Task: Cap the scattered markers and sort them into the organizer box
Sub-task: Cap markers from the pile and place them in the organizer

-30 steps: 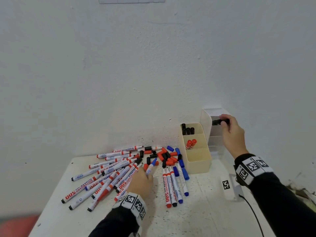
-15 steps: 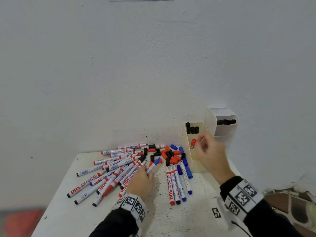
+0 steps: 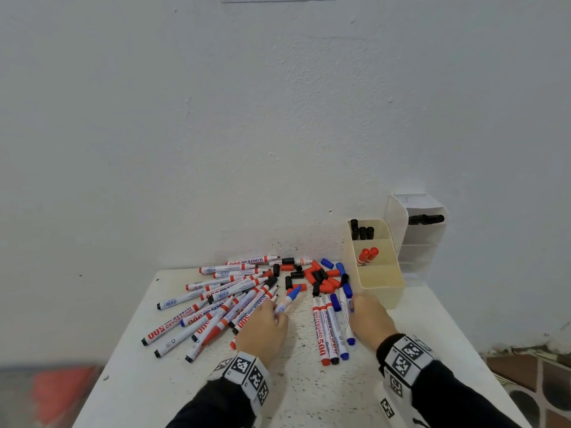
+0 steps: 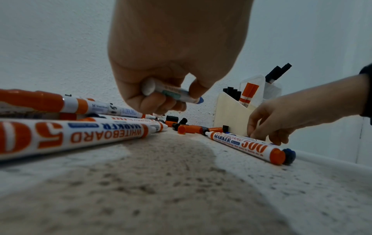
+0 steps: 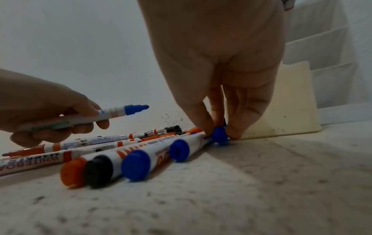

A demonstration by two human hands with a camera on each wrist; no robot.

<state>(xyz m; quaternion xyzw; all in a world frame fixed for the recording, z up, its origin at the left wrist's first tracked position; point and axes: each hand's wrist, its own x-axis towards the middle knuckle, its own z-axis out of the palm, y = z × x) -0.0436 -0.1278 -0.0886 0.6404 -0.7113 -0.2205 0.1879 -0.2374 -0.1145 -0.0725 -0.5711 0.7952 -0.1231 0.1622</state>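
Note:
My left hand (image 3: 276, 313) grips an uncapped blue marker (image 3: 289, 299) just above the table, its tip pointing away to the right (image 5: 128, 109). My right hand (image 3: 355, 305) reaches down beside a row of markers (image 3: 327, 330) and pinches a loose blue cap (image 5: 219, 135) between thumb and fingers on the table. The cream organizer box (image 3: 381, 284) stands right behind that hand. Black capped markers (image 3: 361, 232) fill its far compartment and two red ones (image 3: 367, 256) the middle; the near compartment looks empty.
A pile of uncapped markers (image 3: 216, 304) lies left of my left hand. Loose red, black and blue caps (image 3: 321, 278) lie near the wall. A white tiered organizer (image 3: 417, 242) with a black marker (image 3: 426, 219) in its top slot stands behind the cream box.
My right hand left the black marker in the white organizer's top slot and came down left to the table, onto a blue cap. The left hand kept the blue marker and barely moved.

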